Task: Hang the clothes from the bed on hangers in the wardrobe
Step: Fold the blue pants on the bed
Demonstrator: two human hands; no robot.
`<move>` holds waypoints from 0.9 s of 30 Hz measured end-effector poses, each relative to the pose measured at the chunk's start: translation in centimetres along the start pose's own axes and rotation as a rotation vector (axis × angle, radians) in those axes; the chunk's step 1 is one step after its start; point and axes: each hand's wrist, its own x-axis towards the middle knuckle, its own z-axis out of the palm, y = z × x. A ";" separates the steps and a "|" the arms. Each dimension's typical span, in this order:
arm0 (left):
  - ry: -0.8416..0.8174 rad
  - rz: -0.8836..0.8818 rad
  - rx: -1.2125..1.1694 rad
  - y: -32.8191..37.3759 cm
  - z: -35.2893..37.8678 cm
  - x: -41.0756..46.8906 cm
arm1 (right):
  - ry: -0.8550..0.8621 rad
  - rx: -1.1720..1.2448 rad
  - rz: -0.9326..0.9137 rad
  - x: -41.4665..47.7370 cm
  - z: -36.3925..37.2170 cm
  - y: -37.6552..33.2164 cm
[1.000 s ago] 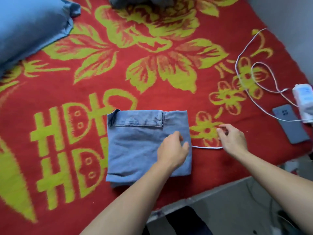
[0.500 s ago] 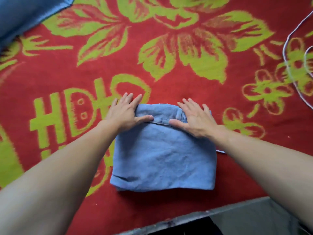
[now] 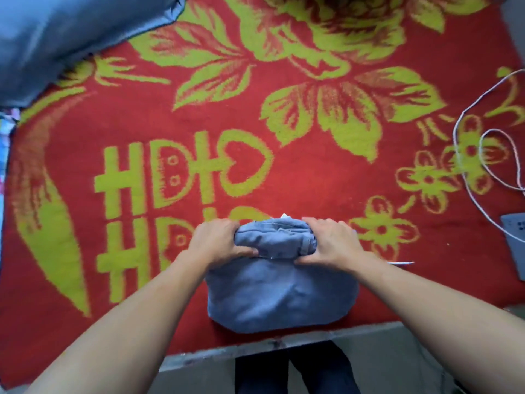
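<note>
Covering the bed, fuzzy red blanket (image 3: pixel 312 177) woven with yellow-green flowers. Smooth blue pillow (image 3: pixel 71 29) at ten o'clock. Folded blue denim garment (image 3: pixel 278 297) at six o'clock by the bed's edge, soft, rounded, top bunched. Left hand (image 3: pixel 218 243) and right hand (image 3: pixel 329 243) gripping that bunched fold. Thin white cable (image 3: pixel 455 143) looping at three.

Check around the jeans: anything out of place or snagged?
A white cable end pokes out beside the folded jeans, next to the right hand. Whether it runs under the denim is hidden. It might drag along when they are lifted.
</note>
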 end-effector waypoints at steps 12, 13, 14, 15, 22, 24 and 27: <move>0.549 -0.293 -0.116 5.4 5.4 -27.0 | 0.256 -0.264 -0.711 -12.0 -4.0 -9.4; 0.583 -0.357 -0.106 5.8 6.0 -29.1 | 0.250 -0.292 -0.774 -12.6 -4.6 -11.0; 0.608 -0.426 -0.101 6.2 6.5 -31.2 | 0.242 -0.312 -0.833 -13.3 -4.9 -12.7; 0.633 -0.493 -0.107 6.6 7.2 -33.4 | 0.237 -0.328 -0.889 -14.0 -5.1 -14.5; 0.746 -0.913 -0.133 9.5 13.8 -50.0 | 0.232 -0.373 -1.242 -23.0 -0.6 -27.7; 0.735 -1.011 -0.140 11.1 17.0 -55.2 | 0.221 -0.381 -1.339 -26.9 2.2 -30.9; 0.724 -1.143 -0.162 14.6 22.5 -63.1 | 0.189 -0.414 -1.480 -33.4 7.2 -35.0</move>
